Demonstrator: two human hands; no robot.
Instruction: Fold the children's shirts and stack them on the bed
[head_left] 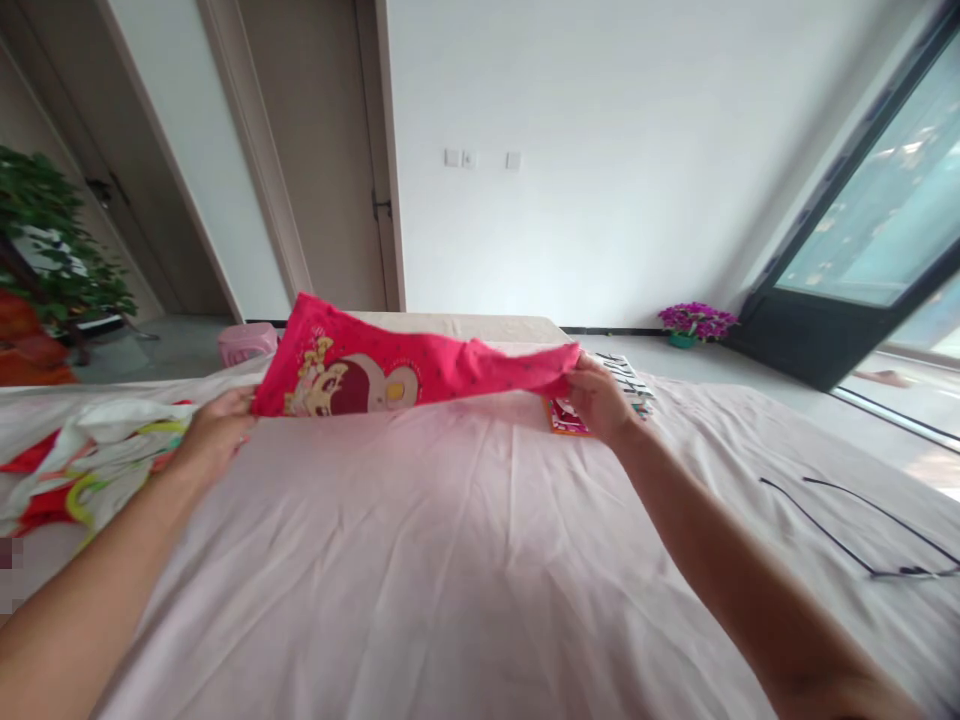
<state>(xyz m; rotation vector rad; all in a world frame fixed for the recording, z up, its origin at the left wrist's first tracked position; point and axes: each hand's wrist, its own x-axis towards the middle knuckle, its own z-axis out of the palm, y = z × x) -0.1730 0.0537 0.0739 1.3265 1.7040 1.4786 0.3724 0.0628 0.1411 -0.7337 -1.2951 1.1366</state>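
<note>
A bright pink garment [420, 365] with a cartoon print is stretched out flat just above a bed covered in a pale pink sheet [450, 560]. My left hand [214, 430] grips its left end, fingers closed on the cloth. At the other end my right hand [600, 400] pinches the fabric. Both arms reach forward over the sheet.
A heap of white, red and yellow clothes [82, 460] lies at the left of the bed. Folded printed items [630, 385] lie beyond my right hand. A black wire hanger [870, 530] rests at the right. A doorway, a potted plant [52, 240] and a glass door [885, 220] surround the bed.
</note>
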